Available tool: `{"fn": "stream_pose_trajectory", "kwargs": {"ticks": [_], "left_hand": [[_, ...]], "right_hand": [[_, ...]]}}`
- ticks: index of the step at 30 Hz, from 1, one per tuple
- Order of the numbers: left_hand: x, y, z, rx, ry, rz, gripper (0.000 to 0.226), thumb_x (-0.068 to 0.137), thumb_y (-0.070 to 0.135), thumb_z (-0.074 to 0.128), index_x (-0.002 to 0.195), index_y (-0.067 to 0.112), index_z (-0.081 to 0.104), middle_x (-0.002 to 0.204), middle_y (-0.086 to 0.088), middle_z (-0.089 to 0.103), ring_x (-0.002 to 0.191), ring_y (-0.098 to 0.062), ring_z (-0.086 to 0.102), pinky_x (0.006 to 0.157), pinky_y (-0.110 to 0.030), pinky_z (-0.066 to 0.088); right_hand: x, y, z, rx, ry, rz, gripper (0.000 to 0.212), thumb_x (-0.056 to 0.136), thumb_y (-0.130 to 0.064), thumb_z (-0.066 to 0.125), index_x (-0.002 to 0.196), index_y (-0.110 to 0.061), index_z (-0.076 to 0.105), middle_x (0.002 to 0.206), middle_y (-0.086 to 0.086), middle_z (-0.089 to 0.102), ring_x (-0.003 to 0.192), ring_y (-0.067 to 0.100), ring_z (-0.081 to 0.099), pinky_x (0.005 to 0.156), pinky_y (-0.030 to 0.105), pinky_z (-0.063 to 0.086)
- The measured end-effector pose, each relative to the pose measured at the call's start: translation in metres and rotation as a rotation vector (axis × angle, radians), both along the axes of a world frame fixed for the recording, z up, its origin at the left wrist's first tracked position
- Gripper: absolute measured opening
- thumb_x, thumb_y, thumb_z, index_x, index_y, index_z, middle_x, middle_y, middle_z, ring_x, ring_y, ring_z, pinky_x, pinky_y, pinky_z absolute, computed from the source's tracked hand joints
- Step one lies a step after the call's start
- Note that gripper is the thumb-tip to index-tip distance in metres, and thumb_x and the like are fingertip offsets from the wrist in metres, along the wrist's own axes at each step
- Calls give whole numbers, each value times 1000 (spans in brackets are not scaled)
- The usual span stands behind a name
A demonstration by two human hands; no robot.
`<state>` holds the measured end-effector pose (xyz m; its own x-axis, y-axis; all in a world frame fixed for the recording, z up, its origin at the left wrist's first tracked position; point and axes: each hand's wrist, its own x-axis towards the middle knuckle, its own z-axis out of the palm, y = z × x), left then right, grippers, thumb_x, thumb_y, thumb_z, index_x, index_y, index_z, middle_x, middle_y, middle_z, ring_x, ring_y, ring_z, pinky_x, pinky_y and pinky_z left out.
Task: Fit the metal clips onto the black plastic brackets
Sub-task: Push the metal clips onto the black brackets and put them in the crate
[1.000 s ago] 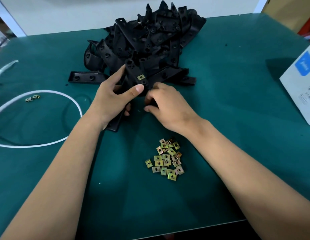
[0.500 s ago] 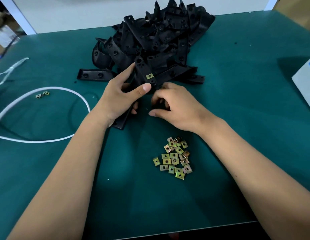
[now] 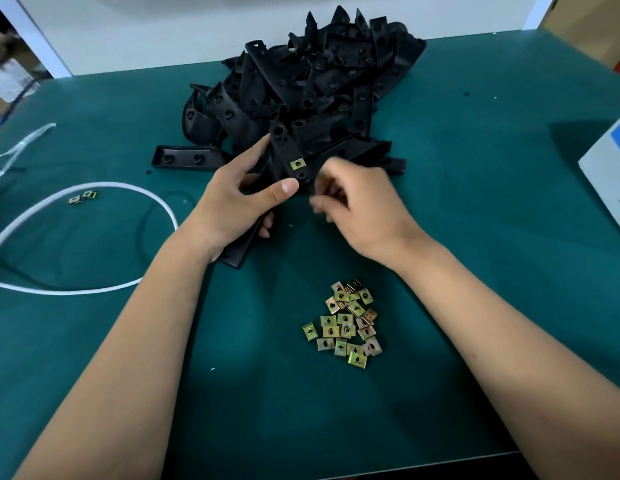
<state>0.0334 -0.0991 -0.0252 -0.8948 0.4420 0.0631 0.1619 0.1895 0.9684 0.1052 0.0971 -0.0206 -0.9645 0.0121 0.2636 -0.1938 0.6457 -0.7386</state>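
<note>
My left hand point(image 3: 239, 202) grips a long black plastic bracket point(image 3: 284, 147), thumb pressed against its near end. A brass-coloured metal clip point(image 3: 297, 164) sits fitted on that bracket just above the thumb. My right hand point(image 3: 360, 202) hovers just right of the bracket's end, blurred by motion, with loosely curled fingers and nothing visible in them. A heap of black brackets point(image 3: 322, 81) lies behind both hands. Several loose metal clips point(image 3: 346, 327) lie in a small pile on the green mat point(image 3: 475, 202) near me, between my forearms.
A single bracket point(image 3: 184, 157) lies flat to the left of the heap. A white cord point(image 3: 94, 188) loops at the left, with two stray clips point(image 3: 82, 197) inside the loop. A white box point(image 3: 610, 174) stands at the right edge.
My right hand has drawn slightly right, off the bracket's end. The left hand keeps its grip on the bracket with the clip on it. The camera has shifted a little.
</note>
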Motion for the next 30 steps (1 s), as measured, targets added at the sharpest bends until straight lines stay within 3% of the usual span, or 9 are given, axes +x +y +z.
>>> {"fn": "stream_pose_trajectory", "kwargs": {"ticks": [4, 8, 12, 18, 21, 25, 30], "left_hand": [[0, -1, 1, 9, 0, -76, 84, 72, 56, 86, 146, 55, 46, 103, -6, 75, 53, -20, 57, 49, -32, 56], [2, 0, 5, -15, 24, -164, 81, 68, 63, 87, 139, 64, 47, 104, 8, 75, 53, -21, 58, 48, -32, 55], [5, 2, 8, -100, 44, -193, 87, 67, 64, 87, 143, 62, 45, 117, 17, 72, 53, -21, 59, 49, -33, 57], [5, 2, 8, -142, 55, -188, 86, 68, 56, 86, 143, 63, 44, 130, 7, 66, 55, -22, 59, 51, -32, 57], [7, 2, 10, -154, 72, -191, 87, 70, 53, 87, 145, 60, 44, 131, 15, 65, 55, -16, 60, 51, -34, 59], [11, 5, 13, -188, 155, -202, 87, 78, 39, 89, 151, 51, 43, 139, 27, 57, 68, 3, 67, 49, -36, 61], [12, 7, 14, -206, 166, -192, 88, 78, 35, 88, 152, 48, 43, 142, 22, 58, 69, 1, 69, 49, -37, 61]], "right_hand": [[-6, 7, -3, -523, 34, -114, 6, 95, -2, 68, 90, -5, 69, 73, 6, 72, 59, 12, 61, 53, 25, 48], [-9, 10, -5, -712, -19, -100, 12, 95, 0, 69, 99, -7, 76, 77, 1, 74, 66, 9, 64, 59, 20, 51], [-9, 7, -5, -748, -10, -94, 16, 94, 1, 69, 98, -11, 78, 75, -2, 74, 69, 9, 65, 61, 21, 52], [-8, 11, -3, -774, 30, -118, 8, 91, -1, 72, 91, -8, 73, 79, 7, 75, 67, 15, 65, 58, 24, 51], [-9, 13, -3, -763, 47, -124, 9, 89, -1, 74, 87, -9, 75, 79, 8, 75, 66, 14, 66, 58, 23, 51], [-10, 15, -5, -764, 68, -146, 10, 89, -1, 75, 85, -11, 77, 74, 3, 74, 65, 14, 66, 58, 23, 51], [-11, 14, -5, -776, 72, -159, 10, 88, 0, 75, 84, -9, 76, 74, 5, 74, 65, 15, 66, 57, 24, 52]]}}
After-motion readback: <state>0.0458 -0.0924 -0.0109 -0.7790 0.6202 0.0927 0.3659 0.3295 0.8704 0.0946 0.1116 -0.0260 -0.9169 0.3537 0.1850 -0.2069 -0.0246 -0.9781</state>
